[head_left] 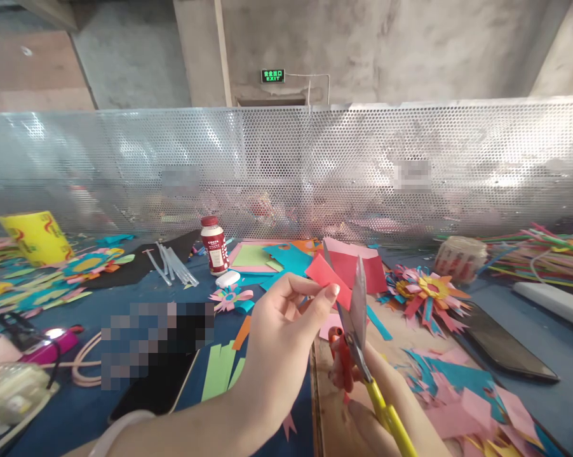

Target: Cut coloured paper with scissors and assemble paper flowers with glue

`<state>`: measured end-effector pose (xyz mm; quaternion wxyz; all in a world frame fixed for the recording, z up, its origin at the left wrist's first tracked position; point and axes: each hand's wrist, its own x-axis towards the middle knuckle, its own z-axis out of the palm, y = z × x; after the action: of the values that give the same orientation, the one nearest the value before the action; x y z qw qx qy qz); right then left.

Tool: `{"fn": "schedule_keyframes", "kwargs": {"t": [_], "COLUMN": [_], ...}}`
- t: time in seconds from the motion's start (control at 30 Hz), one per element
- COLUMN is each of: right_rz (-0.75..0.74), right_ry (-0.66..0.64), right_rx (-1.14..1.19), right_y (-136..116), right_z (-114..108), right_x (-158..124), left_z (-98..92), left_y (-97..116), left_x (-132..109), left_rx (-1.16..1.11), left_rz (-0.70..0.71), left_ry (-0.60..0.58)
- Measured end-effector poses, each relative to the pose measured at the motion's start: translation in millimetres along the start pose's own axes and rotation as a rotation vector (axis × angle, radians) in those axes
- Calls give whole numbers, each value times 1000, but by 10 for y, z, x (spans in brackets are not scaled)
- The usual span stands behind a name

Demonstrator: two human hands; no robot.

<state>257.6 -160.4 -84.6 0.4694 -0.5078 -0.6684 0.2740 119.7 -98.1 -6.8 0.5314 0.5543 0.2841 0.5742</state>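
My left hand [279, 336] pinches a small folded-looking piece of red paper [321, 273] between thumb and fingers. My right hand [386, 384] grips a pair of scissors [359, 311] with one orange and one yellow handle. The scissor blades stand apart and point up and away from me; one passes behind the red paper, the other stands at its right edge. Behind my hands lie a larger red sheet [370, 270] and blue paper [289, 257]. Green paper strips [217, 368] lie left of my left wrist.
A red-capped bottle [215, 247] stands behind an earbud-like white case [228, 278]. Phones lie at left [148, 393] and right [510, 346]. Paper flowers [427, 291], pink scraps [462, 412], a yellow tape roll [36, 238] and a power strip [553, 304] surround the work area. A perforated metal panel [286, 165] borders the back.
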Motion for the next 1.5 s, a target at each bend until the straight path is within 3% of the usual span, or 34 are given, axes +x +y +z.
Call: {"fn": "schedule_keyframes", "kwargs": {"t": [0.37,0.7,1.5], "right_rz": [-19,-32,-19], "right_ry": [50,-14,9], "right_rx": [13,70,69], "right_y": [98,-95,-71], "right_z": [82,54,56], "right_x": [51,115,145], "left_z": [8,17,20], "left_y": [4,20,24], "left_x": [-11,-23,-37], "left_rx": [-13,-2,-38], "left_rz": [-11,11,11], "left_ry": [-5,-14,-51]}}
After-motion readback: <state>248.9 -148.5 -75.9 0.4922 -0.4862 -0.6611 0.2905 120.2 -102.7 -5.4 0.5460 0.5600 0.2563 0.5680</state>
